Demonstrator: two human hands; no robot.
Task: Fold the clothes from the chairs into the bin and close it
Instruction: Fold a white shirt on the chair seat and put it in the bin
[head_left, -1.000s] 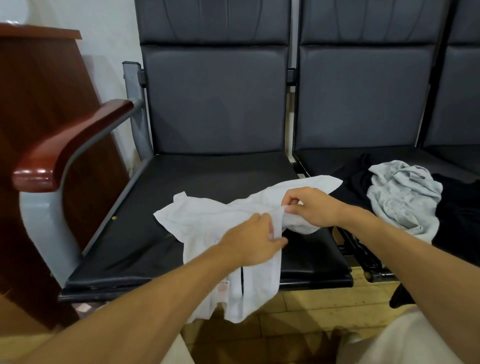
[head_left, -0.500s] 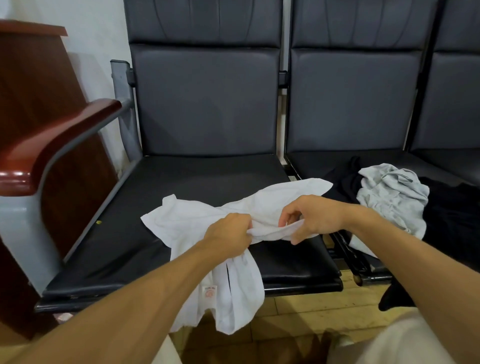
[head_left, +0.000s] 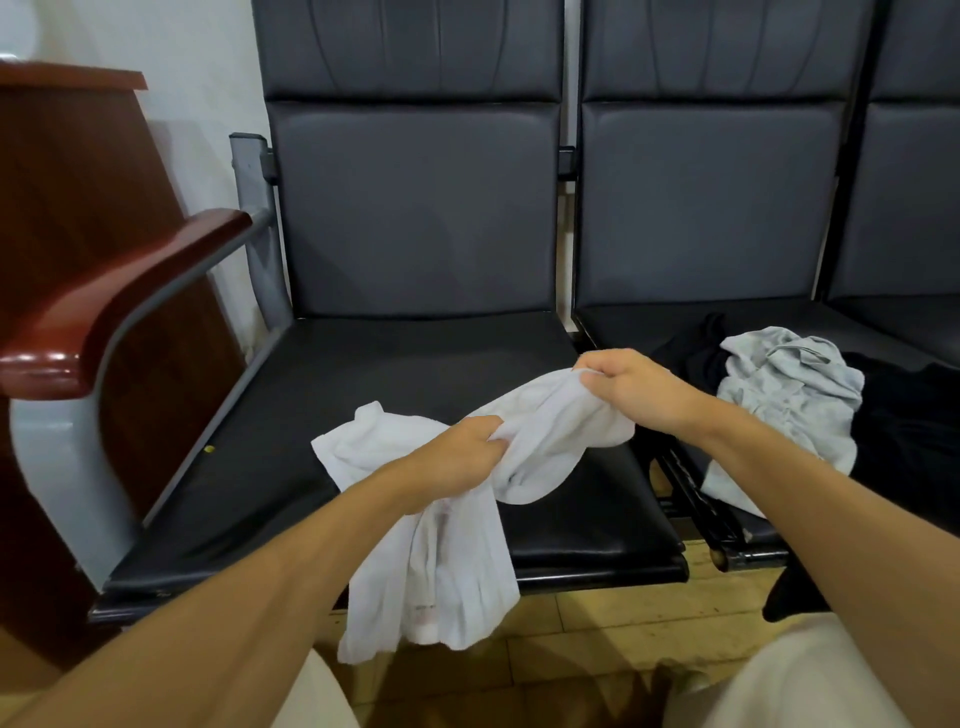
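Over the left seat (head_left: 363, 374), both hands stand farther apart than half a second ago, with the shirt (head_left: 431, 571) stretched between them.
The left hand (head_left: 457, 452) clenches bunched cloth, and the right hand (head_left: 639, 384), now higher, grips another fold. The shirt is white, crumpled and twisted between the grips. One end lies on the seat and the rest hangs past its front edge.

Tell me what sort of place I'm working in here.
Probably a waiting area or meeting hall: a row of linked black padded seats, a wooden armrest, and a dark wood stand alongside. The left hand and right hand grip a white garment.
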